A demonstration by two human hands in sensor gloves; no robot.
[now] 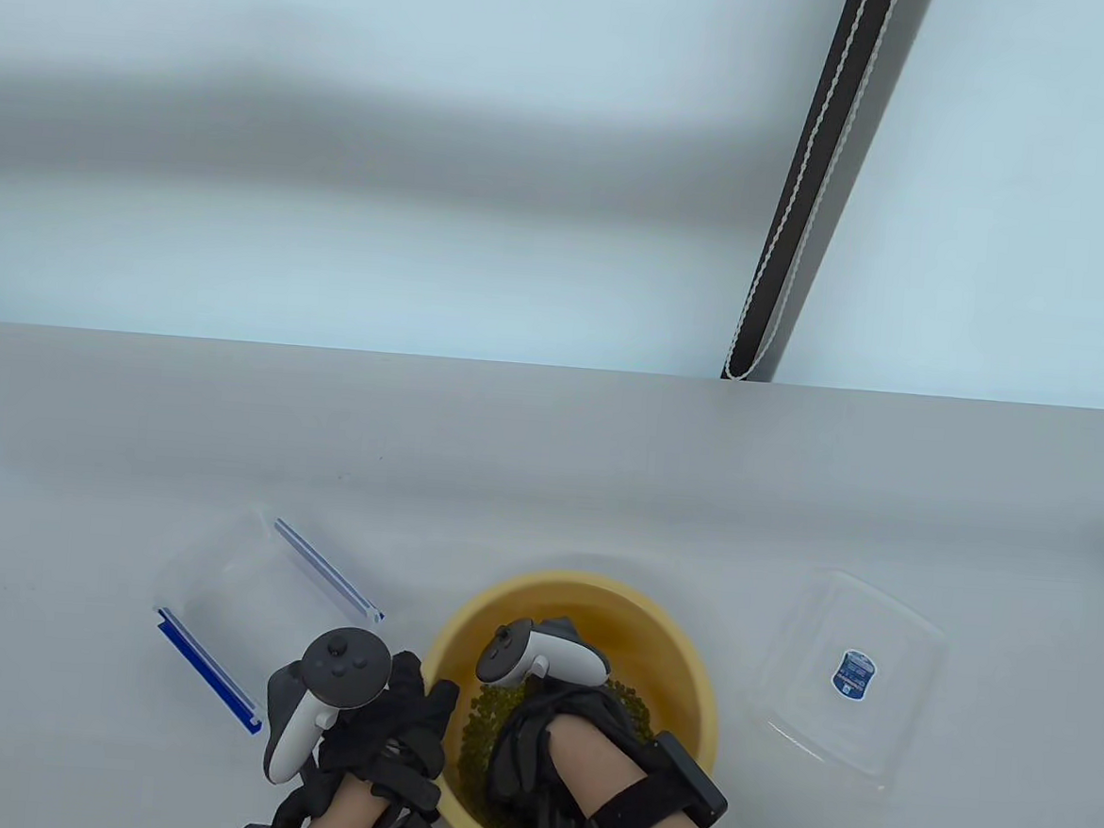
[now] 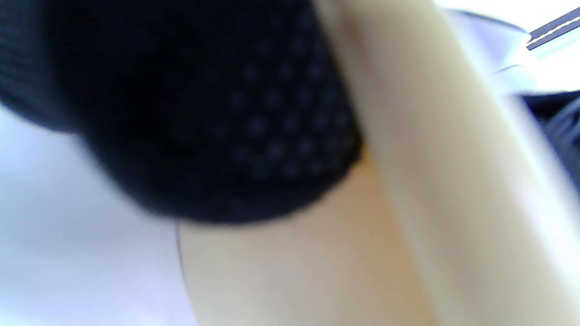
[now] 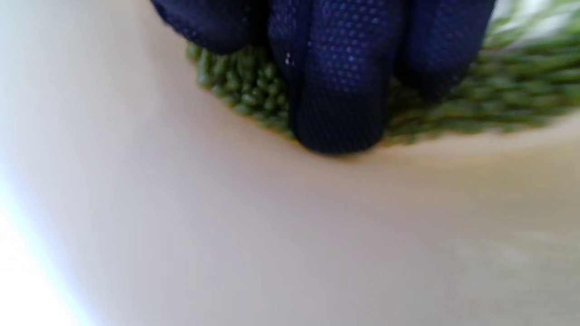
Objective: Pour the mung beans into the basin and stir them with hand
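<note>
A yellow basin (image 1: 686,664) stands at the table's front centre with green mung beans (image 1: 482,735) on its bottom. My right hand (image 1: 553,740) reaches down inside it. In the right wrist view its gloved fingers (image 3: 337,90) dip into the mung beans (image 3: 244,86) against the basin's pale inner wall (image 3: 226,217). My left hand (image 1: 403,725) rests on the basin's left rim, fingers curled over the edge. In the left wrist view the black glove (image 2: 204,113) lies blurred against the basin's outer wall (image 2: 430,181).
A clear empty container (image 1: 260,602) with blue clip edges lies left of the basin. A clear lid (image 1: 850,676) with a blue label lies to the right. A dark strap (image 1: 804,181) hangs beyond the table's far edge.
</note>
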